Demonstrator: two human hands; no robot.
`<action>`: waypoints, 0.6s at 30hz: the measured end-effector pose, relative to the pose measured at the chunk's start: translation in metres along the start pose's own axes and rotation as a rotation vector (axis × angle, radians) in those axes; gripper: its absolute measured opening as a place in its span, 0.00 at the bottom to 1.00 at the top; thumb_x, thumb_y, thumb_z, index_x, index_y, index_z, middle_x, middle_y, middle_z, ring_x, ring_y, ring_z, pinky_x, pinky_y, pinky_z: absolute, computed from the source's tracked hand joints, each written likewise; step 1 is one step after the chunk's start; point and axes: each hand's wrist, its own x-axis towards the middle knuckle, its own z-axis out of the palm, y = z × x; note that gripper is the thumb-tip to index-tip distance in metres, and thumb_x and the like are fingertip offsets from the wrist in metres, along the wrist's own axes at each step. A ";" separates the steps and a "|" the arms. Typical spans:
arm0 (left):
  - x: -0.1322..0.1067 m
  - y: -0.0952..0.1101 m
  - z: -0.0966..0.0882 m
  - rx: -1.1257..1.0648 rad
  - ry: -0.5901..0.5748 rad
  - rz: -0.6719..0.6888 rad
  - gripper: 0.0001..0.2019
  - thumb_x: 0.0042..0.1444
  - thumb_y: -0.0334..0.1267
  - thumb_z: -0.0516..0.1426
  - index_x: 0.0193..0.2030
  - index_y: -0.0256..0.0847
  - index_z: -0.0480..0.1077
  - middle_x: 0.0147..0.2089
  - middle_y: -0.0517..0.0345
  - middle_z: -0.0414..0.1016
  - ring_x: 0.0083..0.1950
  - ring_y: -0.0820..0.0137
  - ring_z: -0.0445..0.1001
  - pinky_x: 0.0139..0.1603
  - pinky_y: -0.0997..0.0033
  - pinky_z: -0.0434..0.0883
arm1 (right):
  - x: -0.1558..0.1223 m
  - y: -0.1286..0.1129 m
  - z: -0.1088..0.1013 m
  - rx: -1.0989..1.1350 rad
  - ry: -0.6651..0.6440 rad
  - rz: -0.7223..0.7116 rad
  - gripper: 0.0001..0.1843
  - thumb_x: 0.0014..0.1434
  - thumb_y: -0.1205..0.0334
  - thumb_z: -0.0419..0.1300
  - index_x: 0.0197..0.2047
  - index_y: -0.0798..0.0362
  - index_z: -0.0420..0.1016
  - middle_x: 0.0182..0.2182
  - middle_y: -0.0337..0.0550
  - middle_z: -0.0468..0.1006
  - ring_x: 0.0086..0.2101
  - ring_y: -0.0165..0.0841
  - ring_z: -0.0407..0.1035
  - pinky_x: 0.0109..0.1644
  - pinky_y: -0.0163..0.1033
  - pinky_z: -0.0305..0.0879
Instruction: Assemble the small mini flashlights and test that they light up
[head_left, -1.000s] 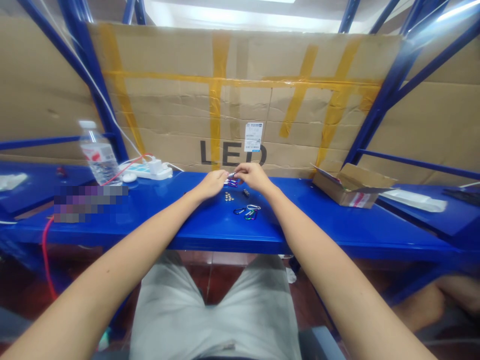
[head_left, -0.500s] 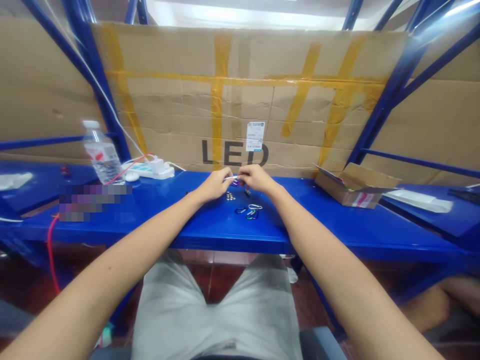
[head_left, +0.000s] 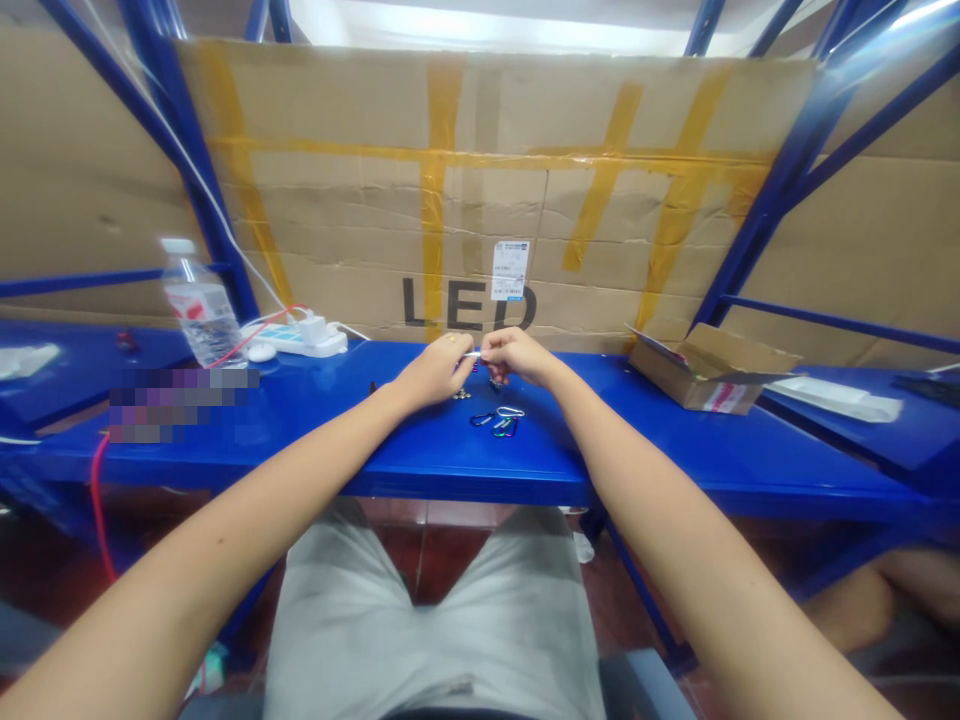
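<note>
My left hand point(head_left: 437, 370) and my right hand point(head_left: 519, 354) are close together above the blue table, fingers pinched. Between their fingertips runs a thin whitish piece point(head_left: 473, 354), too small to name; both hands grip it. Nearer to me on the table lie several carabiners, among them a silver carabiner point(head_left: 511, 411), a dark blue carabiner point(head_left: 481, 420) and a green-purple carabiner point(head_left: 505, 431). Small gold-coloured metal pieces point(head_left: 462, 395) sit beside my left hand, which partly hides them. Under my right fingers are small dark metal bits point(head_left: 495, 383) and something purple, mostly covered.
An open cardboard box point(head_left: 705, 372) stands at the right of the blue table point(head_left: 465, 465). To the left are a water bottle point(head_left: 201, 310), a white power strip point(head_left: 304, 340) and a red cable point(head_left: 101, 500). A large cardboard sheet point(head_left: 360, 230) closes off the back. Another person's limb shows at lower right.
My left hand has turned, its back now more toward me, and covers more of the gold-coloured pieces. My right hand has shifted slightly right. The thin piece is still between them.
</note>
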 end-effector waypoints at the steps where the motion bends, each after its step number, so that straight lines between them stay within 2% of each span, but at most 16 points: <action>1: 0.000 0.000 0.000 -0.012 0.004 -0.045 0.08 0.68 0.36 0.49 0.37 0.41 0.64 0.37 0.50 0.72 0.41 0.62 0.71 0.45 0.62 0.68 | 0.001 0.001 0.001 -0.029 0.014 -0.027 0.08 0.52 0.66 0.63 0.25 0.53 0.67 0.13 0.35 0.69 0.15 0.30 0.65 0.19 0.33 0.60; 4: 0.000 0.000 0.001 -0.061 -0.008 -0.160 0.08 0.69 0.36 0.48 0.39 0.41 0.65 0.35 0.52 0.73 0.38 0.63 0.72 0.40 0.63 0.67 | 0.005 0.004 0.003 -0.162 0.060 -0.121 0.10 0.55 0.66 0.63 0.24 0.53 0.67 0.14 0.36 0.70 0.15 0.29 0.65 0.18 0.31 0.61; 8: -0.001 -0.003 0.002 -0.156 0.021 -0.172 0.04 0.65 0.34 0.52 0.38 0.41 0.65 0.34 0.54 0.75 0.36 0.64 0.73 0.38 0.65 0.66 | 0.007 0.009 0.004 -0.231 0.069 -0.176 0.12 0.57 0.66 0.63 0.24 0.53 0.67 0.14 0.35 0.71 0.15 0.28 0.65 0.17 0.30 0.61; 13: 0.000 -0.005 0.002 -0.206 0.044 -0.125 0.05 0.62 0.32 0.55 0.34 0.41 0.66 0.34 0.56 0.75 0.36 0.67 0.73 0.38 0.68 0.66 | 0.006 0.009 0.002 -0.135 0.016 -0.073 0.10 0.55 0.67 0.62 0.24 0.53 0.67 0.13 0.36 0.70 0.14 0.30 0.66 0.17 0.32 0.62; 18: 0.001 -0.002 0.001 -0.197 0.068 -0.055 0.04 0.61 0.30 0.57 0.34 0.40 0.67 0.35 0.56 0.76 0.36 0.68 0.73 0.39 0.68 0.66 | 0.004 0.009 0.000 0.130 -0.048 0.028 0.09 0.46 0.71 0.60 0.21 0.52 0.64 0.13 0.36 0.65 0.16 0.31 0.65 0.18 0.33 0.62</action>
